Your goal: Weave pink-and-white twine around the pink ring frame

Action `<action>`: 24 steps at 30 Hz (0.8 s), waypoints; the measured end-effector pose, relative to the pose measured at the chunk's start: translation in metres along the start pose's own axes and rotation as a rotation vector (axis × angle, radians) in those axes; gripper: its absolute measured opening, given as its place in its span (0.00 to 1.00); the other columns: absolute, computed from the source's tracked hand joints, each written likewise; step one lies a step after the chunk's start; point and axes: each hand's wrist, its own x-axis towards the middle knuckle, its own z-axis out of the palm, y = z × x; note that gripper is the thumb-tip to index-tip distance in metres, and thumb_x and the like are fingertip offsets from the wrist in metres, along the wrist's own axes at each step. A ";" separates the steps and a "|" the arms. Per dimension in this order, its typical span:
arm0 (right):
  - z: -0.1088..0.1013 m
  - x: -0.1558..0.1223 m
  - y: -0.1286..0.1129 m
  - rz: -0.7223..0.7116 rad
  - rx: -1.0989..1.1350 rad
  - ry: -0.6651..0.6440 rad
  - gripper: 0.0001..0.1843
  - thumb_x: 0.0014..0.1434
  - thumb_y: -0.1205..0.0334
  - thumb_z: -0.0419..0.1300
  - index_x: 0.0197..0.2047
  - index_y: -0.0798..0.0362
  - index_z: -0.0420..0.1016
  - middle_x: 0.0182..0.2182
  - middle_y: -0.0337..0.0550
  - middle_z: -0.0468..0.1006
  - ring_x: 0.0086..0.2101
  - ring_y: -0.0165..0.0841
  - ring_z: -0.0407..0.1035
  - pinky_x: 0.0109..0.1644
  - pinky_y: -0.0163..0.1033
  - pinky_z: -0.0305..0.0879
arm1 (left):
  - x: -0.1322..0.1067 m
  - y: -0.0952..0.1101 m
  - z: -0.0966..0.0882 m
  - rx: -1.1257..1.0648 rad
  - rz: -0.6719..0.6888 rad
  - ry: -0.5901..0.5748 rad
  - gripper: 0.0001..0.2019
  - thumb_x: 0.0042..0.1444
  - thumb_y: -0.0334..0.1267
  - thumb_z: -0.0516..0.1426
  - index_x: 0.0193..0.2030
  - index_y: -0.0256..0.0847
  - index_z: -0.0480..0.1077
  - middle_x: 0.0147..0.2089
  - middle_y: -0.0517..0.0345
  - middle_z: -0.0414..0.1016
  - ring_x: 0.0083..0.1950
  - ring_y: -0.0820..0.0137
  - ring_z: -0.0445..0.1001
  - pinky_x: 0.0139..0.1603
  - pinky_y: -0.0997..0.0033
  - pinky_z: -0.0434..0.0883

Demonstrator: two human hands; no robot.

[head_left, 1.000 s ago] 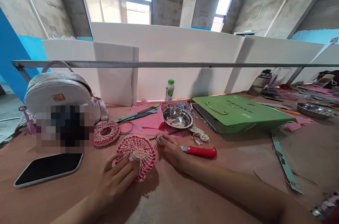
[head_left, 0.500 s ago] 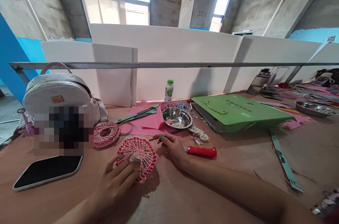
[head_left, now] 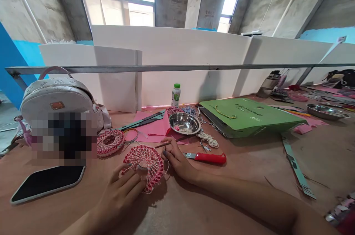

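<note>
Thread in red and white covers the round piece (head_left: 151, 155), which the left hand (head_left: 122, 188) grasps by its near-left edge, fingers spread over the rim; the piece is tilted up, just above the table (head_left: 194, 209), its open middle showing just beyond the left hand's fingertips; the right hand (head_left: 179, 163), close to the piece's right edge, has its fingers curled around a slim dark stick (head_left: 162, 145), though how tightly I cannot tell; a loose pale strand (head_left: 167, 168) hangs between the right hand and the piece.

Beyond the left hand, a little to its left, lies a second round piece (head_left: 110, 142) in like colours; a phone (head_left: 48, 183) lies flat well to the left of that hand, with a pale backpack (head_left: 58, 96) behind it; beyond the right hand stands a steel bowl (head_left: 185, 126), pink paper (head_left: 152, 127) to its left and a bundle of white cord (head_left: 208, 140) to its right; a red-handled knife (head_left: 210, 158) lies just right of the right hand, and farther off is a green folder (head_left: 249, 114).
</note>
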 end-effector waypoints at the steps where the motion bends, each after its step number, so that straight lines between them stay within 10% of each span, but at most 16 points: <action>1: 0.001 -0.001 -0.001 -0.009 -0.032 -0.015 0.25 0.70 0.46 0.55 0.63 0.47 0.55 0.28 0.32 0.63 0.28 0.31 0.57 0.34 0.35 0.57 | -0.002 -0.001 0.001 -0.002 -0.002 0.001 0.12 0.71 0.39 0.52 0.46 0.44 0.77 0.40 0.61 0.83 0.46 0.70 0.79 0.71 0.63 0.50; 5: -0.002 0.000 0.004 0.012 -0.066 -0.053 0.35 0.69 0.48 0.57 0.72 0.49 0.48 0.27 0.30 0.62 0.27 0.30 0.56 0.36 0.35 0.58 | -0.002 -0.001 0.001 -0.003 -0.003 -0.013 0.11 0.71 0.38 0.52 0.44 0.43 0.76 0.41 0.60 0.83 0.47 0.70 0.79 0.72 0.62 0.50; 12: -0.003 0.006 0.005 -0.036 -0.172 -0.198 0.17 0.71 0.53 0.55 0.54 0.51 0.78 0.44 0.45 0.78 0.45 0.39 0.70 0.53 0.43 0.65 | 0.007 0.003 -0.005 -0.022 0.023 0.021 0.15 0.73 0.38 0.49 0.39 0.43 0.75 0.36 0.61 0.81 0.43 0.71 0.77 0.71 0.64 0.51; 24: -0.004 0.003 0.004 -0.084 -0.258 -0.201 0.18 0.65 0.68 0.52 0.50 0.50 0.82 0.45 0.44 0.82 0.45 0.41 0.73 0.54 0.45 0.67 | 0.009 0.005 -0.005 -0.005 0.034 0.037 0.13 0.71 0.36 0.50 0.40 0.44 0.76 0.37 0.60 0.82 0.43 0.71 0.78 0.71 0.64 0.52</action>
